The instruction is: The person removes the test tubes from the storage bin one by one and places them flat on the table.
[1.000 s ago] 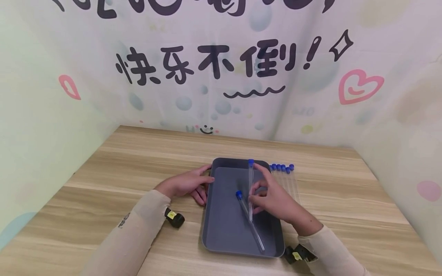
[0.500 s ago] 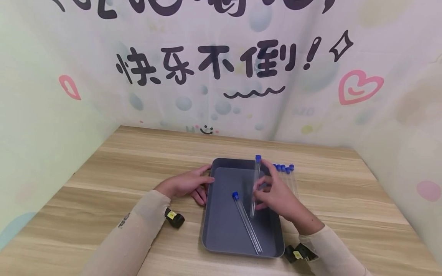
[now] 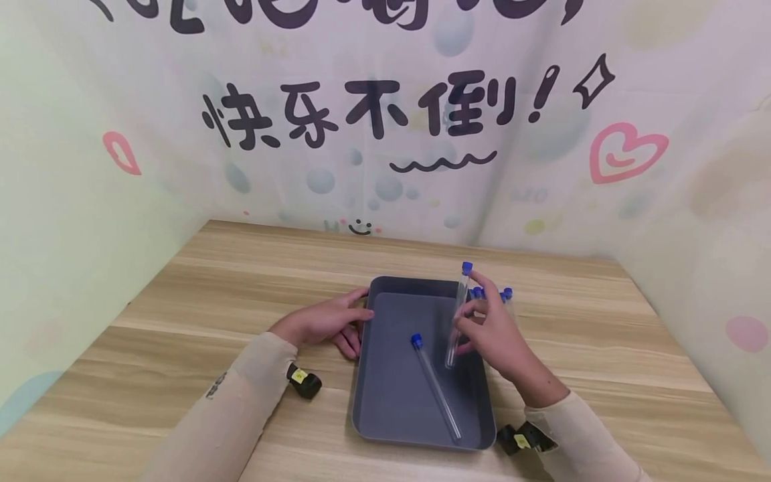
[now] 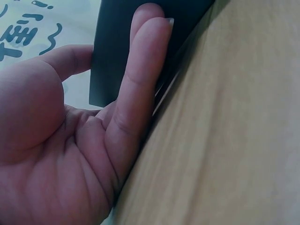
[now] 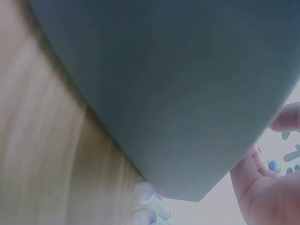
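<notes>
A grey tray [image 3: 391,415] lies on the table. My left hand [image 3: 325,325] rests against its left wall, fingers extended along the outside and the thumb tip at the rim; in the left wrist view the palm [image 4: 51,178] is turned to the camera. Over the tray's right side, my right hand [image 3: 490,335] pinches a clear test tube [image 3: 459,294] with a blue cap, its index finger up near the cap. That tube leans slightly, cap end up. Another blue-capped test tube [image 3: 436,388] lies slantwise in the tray. In the right wrist view, the tray wall hides much of the right hand [image 5: 272,197].
Several more blue-capped tubes [image 3: 508,294] lie on the table just right of the tray, partly behind my right hand. The wooden table [image 3: 241,261] ends at a printed white cloth [image 3: 289,194] behind, with pale walls at both sides.
My right hand has lifted its test tube up and to the right, away from the lying tube. The lying tube has shifted slightly in the tray. The left hand stays in place.
</notes>
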### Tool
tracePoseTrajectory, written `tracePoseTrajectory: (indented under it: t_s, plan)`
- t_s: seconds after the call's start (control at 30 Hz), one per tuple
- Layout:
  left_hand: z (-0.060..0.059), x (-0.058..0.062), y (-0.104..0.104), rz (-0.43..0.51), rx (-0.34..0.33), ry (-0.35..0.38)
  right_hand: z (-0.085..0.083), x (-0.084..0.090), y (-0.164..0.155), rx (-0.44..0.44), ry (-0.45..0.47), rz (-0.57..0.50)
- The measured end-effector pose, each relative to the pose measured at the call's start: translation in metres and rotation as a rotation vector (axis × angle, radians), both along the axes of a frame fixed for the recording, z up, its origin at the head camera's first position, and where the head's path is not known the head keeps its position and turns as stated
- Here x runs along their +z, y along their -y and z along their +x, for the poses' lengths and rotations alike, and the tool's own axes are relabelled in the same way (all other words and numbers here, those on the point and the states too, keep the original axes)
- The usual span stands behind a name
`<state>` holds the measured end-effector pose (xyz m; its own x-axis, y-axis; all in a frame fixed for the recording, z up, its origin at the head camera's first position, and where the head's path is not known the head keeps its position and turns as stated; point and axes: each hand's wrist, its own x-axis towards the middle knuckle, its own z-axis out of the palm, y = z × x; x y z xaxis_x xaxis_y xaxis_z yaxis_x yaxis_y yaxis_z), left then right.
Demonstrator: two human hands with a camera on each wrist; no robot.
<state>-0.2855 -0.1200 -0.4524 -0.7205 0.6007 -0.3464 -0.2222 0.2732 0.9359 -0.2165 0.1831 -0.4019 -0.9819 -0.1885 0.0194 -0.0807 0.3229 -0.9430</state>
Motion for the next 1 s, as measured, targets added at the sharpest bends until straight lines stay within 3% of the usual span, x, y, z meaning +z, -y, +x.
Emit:
tracePoseTrajectory:
  t_s: [0.47,1.0]
  plan:
    - [0.002,0.002,0.0,-0.001,-0.001,-0.005,-0.004,0.002,-0.005,-0.058,-0.028,-0.065]
    - [0.001,0.002,-0.001,0.01,-0.015,-0.006,-0.008,-0.001,-0.015,-0.083,-0.055,-0.039]
